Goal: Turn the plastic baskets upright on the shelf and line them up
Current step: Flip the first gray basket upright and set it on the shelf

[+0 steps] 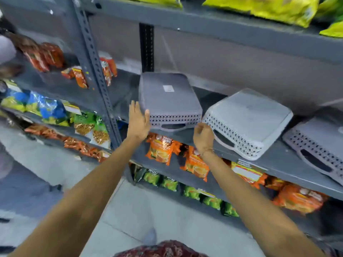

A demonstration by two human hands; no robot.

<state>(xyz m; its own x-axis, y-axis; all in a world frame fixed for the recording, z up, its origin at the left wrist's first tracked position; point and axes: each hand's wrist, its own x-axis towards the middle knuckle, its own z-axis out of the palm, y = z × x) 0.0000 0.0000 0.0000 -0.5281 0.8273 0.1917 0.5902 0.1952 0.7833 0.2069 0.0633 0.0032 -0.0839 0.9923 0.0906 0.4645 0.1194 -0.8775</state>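
Three grey plastic baskets lie upside down on the grey metal shelf (274, 162). The left basket (167, 97) has a white label on its bottom and points straight back. The middle basket (246, 119) is turned at an angle, and the right basket (319, 143) runs off the frame's right edge. My left hand (138, 121) is flat against the left basket's front left corner, fingers spread. My right hand (203, 137) hovers with curled fingers at the shelf edge, between the left and middle baskets, holding nothing.
Orange snack packets (161, 147) hang on the shelf below the baskets, with green packets (191, 191) lower down. Yellow bags (269, 8) fill the shelf above. A perforated upright post (96, 71) stands left of the baskets, with more snack shelves beyond it.
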